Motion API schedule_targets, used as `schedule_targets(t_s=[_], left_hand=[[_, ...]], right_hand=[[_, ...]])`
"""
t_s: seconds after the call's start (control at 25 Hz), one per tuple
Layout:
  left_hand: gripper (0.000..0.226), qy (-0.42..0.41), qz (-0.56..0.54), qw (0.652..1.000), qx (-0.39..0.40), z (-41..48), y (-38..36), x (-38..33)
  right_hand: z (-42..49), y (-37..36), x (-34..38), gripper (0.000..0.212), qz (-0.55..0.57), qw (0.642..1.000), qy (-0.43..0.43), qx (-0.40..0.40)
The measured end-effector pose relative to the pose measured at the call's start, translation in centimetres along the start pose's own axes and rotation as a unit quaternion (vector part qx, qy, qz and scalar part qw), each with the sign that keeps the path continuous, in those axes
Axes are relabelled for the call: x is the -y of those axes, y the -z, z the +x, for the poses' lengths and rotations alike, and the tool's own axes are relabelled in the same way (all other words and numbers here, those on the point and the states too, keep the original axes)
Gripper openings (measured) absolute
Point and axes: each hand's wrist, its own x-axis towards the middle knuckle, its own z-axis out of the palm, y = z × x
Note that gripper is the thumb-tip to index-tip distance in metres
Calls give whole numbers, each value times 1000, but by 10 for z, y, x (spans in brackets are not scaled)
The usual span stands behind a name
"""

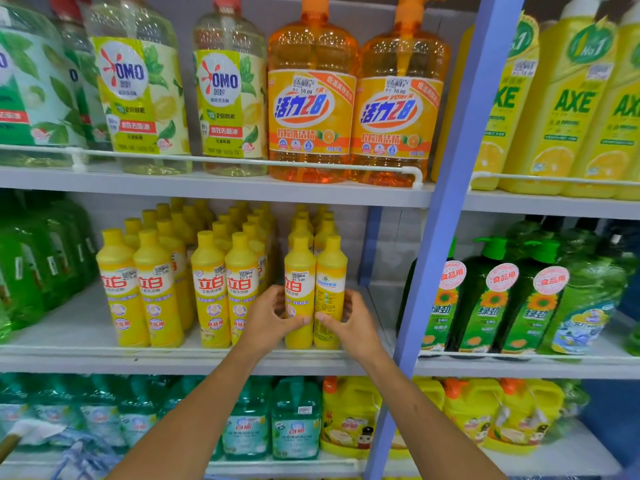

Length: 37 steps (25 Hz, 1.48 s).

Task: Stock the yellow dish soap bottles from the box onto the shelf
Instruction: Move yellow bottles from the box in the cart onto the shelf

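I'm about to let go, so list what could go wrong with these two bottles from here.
1. The right bottle, gripped by the right hand, shows its back label, unlike its neighbours; left so, it would face shoppers the wrong way.
2. It and the left bottle, gripped by the left hand, stand near the shelf edge, where no rail is visible; a nudge could tip them off.
3. A hard push back could topple the rows behind.

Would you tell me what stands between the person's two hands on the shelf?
The head view shows two upright yellow bottles side by side: the left hand grips the left bottle, the right hand grips the right bottle.
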Motion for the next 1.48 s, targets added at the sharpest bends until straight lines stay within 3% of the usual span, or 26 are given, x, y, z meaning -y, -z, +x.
schedule_targets(t_s=[0.2, 0.32, 0.44, 0.52, 0.6, 0.72, 0.8, 0.96, 1.08, 1.24, 1.36, 1.48], left_hand=[[52, 29, 47, 997, 50, -3, 4, 11], [52, 27, 76, 997, 16, -5, -3, 14], [51, 23, 112, 993, -21, -3, -7, 10], [52, 31, 127, 991, -17, -1, -6, 7], [54, 39, 110, 993, -8, -1, -5, 7], [55, 45, 60, 997, 10, 1, -5, 11], [55, 43, 46, 998, 6, 3, -8, 17], [56, 38, 37, 998, -20, 4, -14, 18], [57, 46, 37, 998, -23, 5, -13, 17], [58, 46, 20, 999, -9, 1, -11, 21], [52, 53, 26, 997, -40, 0, -16, 25], [54, 61, 30, 996, -64, 7, -20, 25]], right_hand=[[4, 15, 3, 54, 25, 995, -7, 93], [0, -1, -2, 52, 19, 1000, -18, 4], [1, -12, 4, 69, -63, 995, -28, -73], [3, -9, 3, 82, -63, 995, -41, -66], [5, -2, 0, 89, -3, 1000, -25, -9], [5, 3, -6, 66, 55, 997, 0, 63], [6, -1, -12, 58, 50, 998, -5, 31], [8, -16, -9, 76, -52, 994, -30, -89], [9, -15, -7, 79, -42, 996, -34, -76], [1, -1, -13, 57, 12, 999, -16, 26], [0, -9, -18, 53, -34, 999, -16, -29], [4, -18, -10, 66, -81, 993, -21, -82]])
